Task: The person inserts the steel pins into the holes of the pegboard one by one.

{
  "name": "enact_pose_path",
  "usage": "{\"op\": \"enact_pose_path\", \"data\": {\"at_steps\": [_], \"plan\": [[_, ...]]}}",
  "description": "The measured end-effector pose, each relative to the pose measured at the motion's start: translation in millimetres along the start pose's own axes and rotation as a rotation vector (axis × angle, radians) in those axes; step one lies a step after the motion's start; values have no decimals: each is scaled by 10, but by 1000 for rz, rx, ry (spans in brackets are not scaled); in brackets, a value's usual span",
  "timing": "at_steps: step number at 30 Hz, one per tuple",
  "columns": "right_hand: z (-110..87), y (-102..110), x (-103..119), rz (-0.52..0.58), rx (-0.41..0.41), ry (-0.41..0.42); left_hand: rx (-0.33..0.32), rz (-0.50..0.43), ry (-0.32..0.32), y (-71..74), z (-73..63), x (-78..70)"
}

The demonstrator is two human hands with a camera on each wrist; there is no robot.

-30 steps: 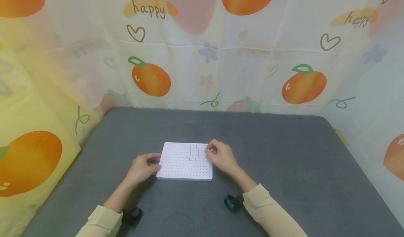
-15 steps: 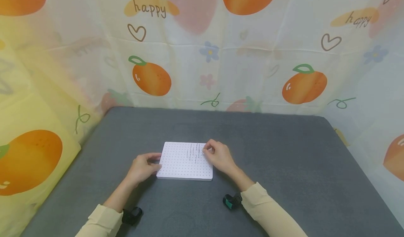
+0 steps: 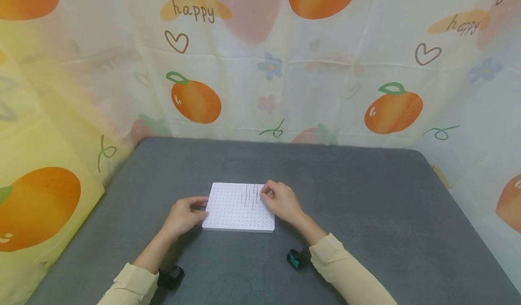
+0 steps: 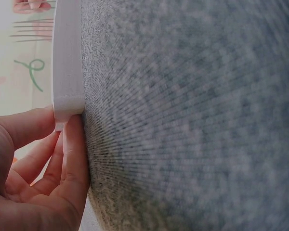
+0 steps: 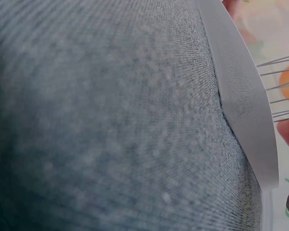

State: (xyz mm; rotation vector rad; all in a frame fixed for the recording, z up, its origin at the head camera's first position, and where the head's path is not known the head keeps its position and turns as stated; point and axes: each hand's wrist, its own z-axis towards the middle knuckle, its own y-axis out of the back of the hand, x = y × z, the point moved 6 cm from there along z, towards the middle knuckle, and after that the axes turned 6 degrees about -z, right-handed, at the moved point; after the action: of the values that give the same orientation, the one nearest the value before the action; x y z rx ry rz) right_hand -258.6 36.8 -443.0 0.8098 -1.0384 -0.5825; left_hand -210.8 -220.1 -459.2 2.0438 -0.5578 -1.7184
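A white pegboard (image 3: pixel 228 219) with rows of small holes lies on the grey table. Several thin dark needles (image 3: pixel 245 196) stand upright in its right half; they show as fine metal rods (image 5: pixel 284 87) in the right wrist view. At the board's left edge, my left hand (image 3: pixel 182 217) grips it, thumb at the top rim and fingers along the side (image 4: pixel 72 159). Over the far right part, my right hand (image 3: pixel 285 202) has thumb and index finger pinched together on a thin needle (image 5: pixel 282 119), close beside the standing ones. Its lower end is near the board's surface.
Grey cloth covers the table (image 3: pixel 366 205) all around the board. A fruit-patterned curtain (image 3: pixel 317 88) hangs behind the table and along both sides. Black wrist cameras (image 3: pixel 171 278) sit below the cuffs, close over the tabletop.
My right hand has shifted slightly left over the board, closer to the standing needles, with its pinch kept. The left hand and the board have stayed in place.
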Motion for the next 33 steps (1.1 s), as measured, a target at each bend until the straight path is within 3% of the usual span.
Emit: {"op": "enact_pose_path", "data": {"at_steps": [12,20,25,33], "plan": [[1,-23,-3,-25,30,22,3,-1,6,-4,-1,-5],[27,-42,-15,-53,81,86,-9,-8,-6,-5,8,-13],[7,23,-51,9,115,92,-16,0,-14,-1,-3,-20],[-34,202,-186,138,128,34,-17,17,-12,-9,-10,-16]]}}
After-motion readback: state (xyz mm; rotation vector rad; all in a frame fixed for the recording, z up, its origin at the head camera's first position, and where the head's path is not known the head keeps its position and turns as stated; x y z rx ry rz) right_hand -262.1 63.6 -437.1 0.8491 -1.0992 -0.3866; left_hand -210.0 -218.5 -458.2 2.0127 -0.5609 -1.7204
